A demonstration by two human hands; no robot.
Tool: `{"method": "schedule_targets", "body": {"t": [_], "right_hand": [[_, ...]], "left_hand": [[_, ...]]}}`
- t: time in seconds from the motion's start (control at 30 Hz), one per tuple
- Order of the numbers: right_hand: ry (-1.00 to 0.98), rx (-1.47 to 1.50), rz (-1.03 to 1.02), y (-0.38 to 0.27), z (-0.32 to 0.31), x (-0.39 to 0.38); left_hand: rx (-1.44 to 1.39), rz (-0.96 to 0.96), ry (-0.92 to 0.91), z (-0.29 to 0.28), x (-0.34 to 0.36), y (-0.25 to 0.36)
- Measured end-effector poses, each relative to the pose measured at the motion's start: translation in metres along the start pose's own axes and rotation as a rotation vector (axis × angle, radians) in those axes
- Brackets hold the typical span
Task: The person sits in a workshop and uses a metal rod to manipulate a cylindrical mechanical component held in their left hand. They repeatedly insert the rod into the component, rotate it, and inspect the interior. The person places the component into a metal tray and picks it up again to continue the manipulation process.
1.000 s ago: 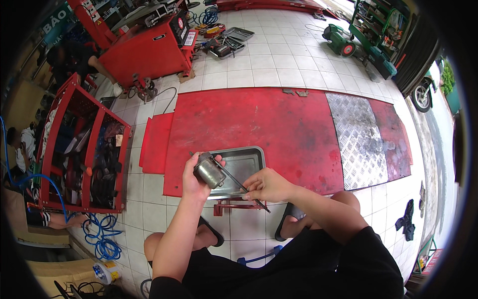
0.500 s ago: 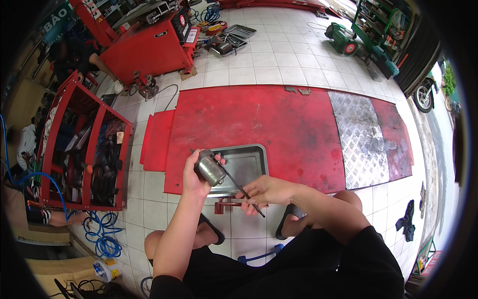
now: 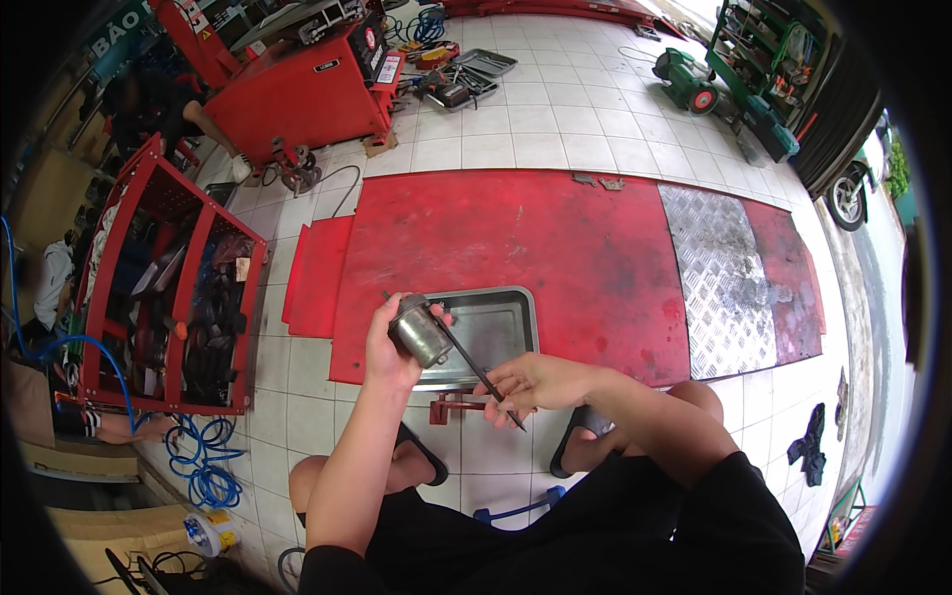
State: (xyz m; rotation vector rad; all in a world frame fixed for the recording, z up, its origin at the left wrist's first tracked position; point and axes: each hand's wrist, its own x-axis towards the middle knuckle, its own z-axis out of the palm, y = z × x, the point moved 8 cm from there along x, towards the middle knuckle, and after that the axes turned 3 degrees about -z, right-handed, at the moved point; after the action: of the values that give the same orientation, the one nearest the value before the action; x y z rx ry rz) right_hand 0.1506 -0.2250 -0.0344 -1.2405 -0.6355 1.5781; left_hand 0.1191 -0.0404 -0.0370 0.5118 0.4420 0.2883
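My left hand [image 3: 388,349] is wrapped round a metal cylinder [image 3: 420,335], dull silver with a darker end cap and a small knob at its lower end; it looks like a small motor. The cylinder is tilted above the left side of a grey metal tray [image 3: 534,322]. A thin dark rod [image 3: 464,353] slants from beside the cylinder down to the right. My right hand [image 3: 518,385] pinches this rod near its lower end. Where the rod's upper end meets the cylinder or my left fingers, I cannot make out the contact.
The tray sits on a red lift platform [image 3: 595,268] with a chequered metal plate [image 3: 716,268] at right. Two small metal parts [image 3: 599,182] lie on its far edge. At left stand a red tool cart [image 3: 188,288] and coiled blue hose [image 3: 210,476]. Another person [image 3: 149,109] is at far left.
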Motion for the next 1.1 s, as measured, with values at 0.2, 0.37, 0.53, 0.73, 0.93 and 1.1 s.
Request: {"method": "schedule_targets", "body": {"t": [0.2,0.37,0.53,0.73,0.93,1.1], "right_hand": [[0.085,-0.260,-0.022,0.005,-0.020,0.000],[0.032,-0.289,-0.013,0.010,-0.019,0.004],[0.004,0.138,-0.047,-0.007,0.005,-0.002],[0.035,-0.232,-0.015,0.014,-0.023,0.005],[-0.017,-0.127,-0.026,0.004,-0.006,0.005],[0.005,-0.063,-0.011,-0.003,-0.003,-0.002]], "left_hand": [[-0.044,-0.008,0.053,0.007,-0.004,-0.002],[-0.010,-0.005,-0.011,0.004,-0.002,0.000],[0.010,-0.048,-0.051,-0.001,-0.001,-0.007],[0.013,-0.049,-0.010,0.005,-0.001,-0.011],[0.038,-0.041,-0.028,0.003,-0.001,-0.007],[0.001,-0.038,-0.006,0.001,-0.002,-0.007]]}}
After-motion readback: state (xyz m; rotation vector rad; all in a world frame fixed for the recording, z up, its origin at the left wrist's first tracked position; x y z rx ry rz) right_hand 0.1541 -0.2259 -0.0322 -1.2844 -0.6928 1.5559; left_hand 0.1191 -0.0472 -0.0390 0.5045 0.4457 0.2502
